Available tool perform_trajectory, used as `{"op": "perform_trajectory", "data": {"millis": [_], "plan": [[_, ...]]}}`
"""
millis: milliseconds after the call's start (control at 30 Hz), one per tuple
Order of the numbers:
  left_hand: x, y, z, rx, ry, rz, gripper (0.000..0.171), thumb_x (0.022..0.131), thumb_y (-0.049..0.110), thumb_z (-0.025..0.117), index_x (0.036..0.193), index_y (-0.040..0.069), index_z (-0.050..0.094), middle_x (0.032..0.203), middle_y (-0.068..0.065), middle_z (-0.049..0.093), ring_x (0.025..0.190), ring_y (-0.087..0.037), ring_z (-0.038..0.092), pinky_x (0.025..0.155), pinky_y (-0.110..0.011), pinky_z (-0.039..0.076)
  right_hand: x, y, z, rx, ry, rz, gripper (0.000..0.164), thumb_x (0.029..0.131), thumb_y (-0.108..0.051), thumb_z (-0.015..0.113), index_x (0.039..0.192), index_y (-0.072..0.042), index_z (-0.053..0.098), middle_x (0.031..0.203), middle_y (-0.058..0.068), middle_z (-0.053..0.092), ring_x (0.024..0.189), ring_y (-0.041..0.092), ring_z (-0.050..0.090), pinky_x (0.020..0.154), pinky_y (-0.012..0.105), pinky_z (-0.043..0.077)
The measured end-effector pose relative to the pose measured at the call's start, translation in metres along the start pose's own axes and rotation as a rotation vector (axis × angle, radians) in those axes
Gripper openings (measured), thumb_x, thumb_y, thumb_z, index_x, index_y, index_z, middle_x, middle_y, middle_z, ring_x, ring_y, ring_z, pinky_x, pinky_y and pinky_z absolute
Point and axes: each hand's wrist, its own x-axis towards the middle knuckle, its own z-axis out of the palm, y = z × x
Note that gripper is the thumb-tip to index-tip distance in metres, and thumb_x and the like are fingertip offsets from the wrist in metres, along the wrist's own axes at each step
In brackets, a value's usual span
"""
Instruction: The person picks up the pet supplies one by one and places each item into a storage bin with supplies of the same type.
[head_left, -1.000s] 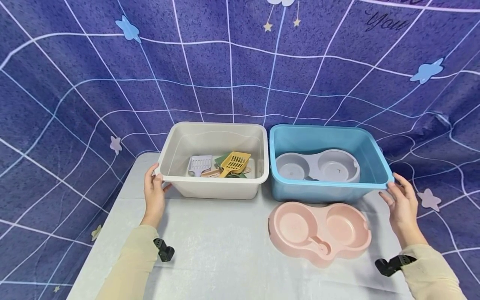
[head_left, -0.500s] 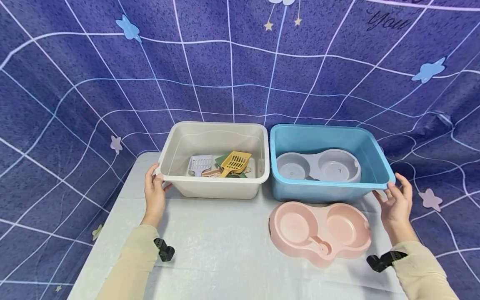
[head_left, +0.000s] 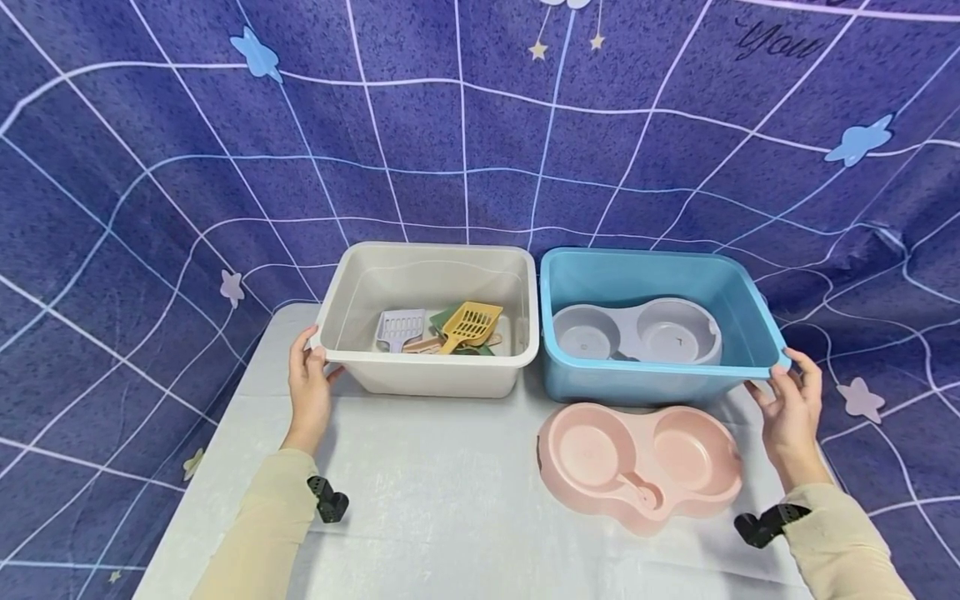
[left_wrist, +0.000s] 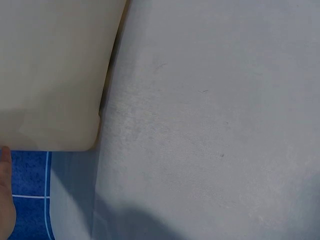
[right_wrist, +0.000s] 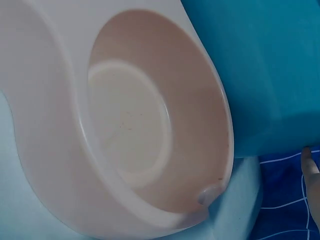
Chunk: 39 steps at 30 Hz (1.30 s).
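Observation:
My left hand grips the front left corner of an off-white litter box, its thumb by the rim. Inside lie a lilac litter scoop, a yellow litter scoop and partly hidden green and tan pieces. To the right stands a blue litter box, whose front right corner my right hand grips at the rim. A grey double pet bowl sits in it. At the wrist views' edges, only a finger of the left hand and one of the right hand show.
A pink double pet bowl lies on the pale table before the blue box, close to its front wall. Behind the boxes hangs a purple curtain with grid lines and stars. The two boxes stand side by side, nearly touching.
My right hand has moved slightly left and closed in on the blue litter box's corner. My left hand stays on the off-white one. The bowls and scoops look unmoved.

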Motion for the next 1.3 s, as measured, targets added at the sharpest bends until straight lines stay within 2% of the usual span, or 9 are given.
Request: {"op": "perform_trajectory", "data": {"millis": [200, 367, 600, 733, 833, 967, 1067, 1167, 1300], "plan": [[0.001, -0.001, 0.000, 0.007, -0.002, -0.010, 0.045, 0.107, 0.016, 0.031, 0.152, 0.019, 0.033, 0.135, -0.008, 0.042, 0.117, -0.018, 0.049, 0.107, -0.053, 0.042, 0.003, -0.001, -0.002, -0.051, 0.023, 0.017, 0.029, 0.097, 0.004, 0.053, 0.123, -0.008, 0.056, 0.122, 0.010, 0.045, 0.109, 0.022, 0.053, 0.072, 0.024, 0.059], [0.001, 0.000, 0.000, 0.003, 0.002, -0.006, 0.045, 0.107, 0.015, 0.030, 0.152, 0.019, 0.033, 0.136, -0.010, 0.042, 0.116, -0.016, 0.050, 0.106, -0.054, 0.042, 0.001, -0.003, -0.009, -0.115, -0.055, 0.020, 0.033, 0.099, 0.002, 0.053, 0.130, -0.010, 0.053, 0.120, 0.008, 0.048, 0.108, 0.017, 0.057, 0.078, 0.022, 0.058], [-0.001, 0.002, -0.001, 0.009, 0.011, -0.007, 0.045, 0.107, 0.016, 0.031, 0.152, 0.019, 0.033, 0.132, -0.005, 0.044, 0.113, -0.013, 0.051, 0.106, -0.052, 0.043, -0.001, -0.008, -0.010, -0.114, -0.129, 0.032, 0.034, 0.098, 0.002, 0.055, 0.130, -0.011, 0.051, 0.116, 0.006, 0.051, 0.103, 0.012, 0.063, 0.080, 0.022, 0.058], [-0.004, 0.010, -0.002, 0.006, -0.031, -0.021, 0.045, 0.108, 0.017, 0.030, 0.153, 0.017, 0.030, 0.134, -0.008, 0.042, 0.114, -0.013, 0.050, 0.107, -0.051, 0.043, 0.000, -0.011, -0.013, -0.126, -0.146, 0.033, 0.033, 0.097, 0.004, 0.055, 0.126, -0.010, 0.053, 0.114, 0.006, 0.052, 0.098, 0.011, 0.064, 0.079, 0.022, 0.058], [-0.007, 0.018, -0.004, 0.027, -0.073, -0.023, 0.046, 0.109, 0.017, 0.030, 0.155, 0.014, 0.027, 0.134, -0.013, 0.040, 0.113, -0.013, 0.050, 0.104, -0.045, 0.047, 0.003, -0.013, -0.015, -0.149, -0.155, 0.029, 0.031, 0.097, 0.005, 0.055, 0.124, -0.010, 0.054, 0.112, 0.006, 0.052, 0.093, 0.009, 0.064, 0.078, 0.022, 0.059], [-0.009, 0.019, -0.008, 0.075, -0.095, -0.006, 0.047, 0.109, 0.017, 0.031, 0.156, 0.015, 0.027, 0.132, -0.016, 0.042, 0.110, -0.010, 0.051, 0.095, -0.030, 0.053, 0.004, -0.014, -0.017, -0.149, -0.158, 0.033, 0.029, 0.096, 0.005, 0.056, 0.121, -0.010, 0.055, 0.108, 0.006, 0.055, 0.091, 0.008, 0.064, 0.078, 0.022, 0.059], [-0.008, 0.015, -0.009, 0.072, -0.072, 0.020, 0.047, 0.108, 0.017, 0.035, 0.154, 0.014, 0.030, 0.129, -0.014, 0.046, 0.108, -0.008, 0.053, 0.088, -0.025, 0.055, 0.004, -0.014, -0.017, -0.122, -0.149, 0.043, 0.028, 0.096, 0.005, 0.056, 0.120, -0.010, 0.056, 0.105, 0.005, 0.057, 0.090, 0.009, 0.065, 0.079, 0.022, 0.059], [-0.008, 0.013, -0.010, 0.043, -0.019, 0.051, 0.044, 0.107, 0.016, 0.040, 0.150, 0.009, 0.038, 0.121, -0.009, 0.052, 0.104, -0.009, 0.056, 0.083, -0.024, 0.056, 0.004, -0.014, -0.017, -0.097, -0.140, 0.051, 0.028, 0.096, 0.006, 0.056, 0.120, -0.009, 0.056, 0.105, 0.006, 0.058, 0.091, 0.011, 0.066, 0.079, 0.022, 0.058], [-0.015, 0.012, -0.011, -0.010, 0.047, 0.081, 0.040, 0.106, 0.014, 0.045, 0.144, 0.004, 0.045, 0.111, -0.001, 0.056, 0.101, -0.010, 0.058, 0.079, -0.021, 0.056, 0.003, -0.013, -0.016, -0.110, -0.108, 0.047, 0.027, 0.096, 0.005, 0.056, 0.119, -0.010, 0.057, 0.103, 0.005, 0.057, 0.090, 0.009, 0.065, 0.080, 0.020, 0.057]]}}
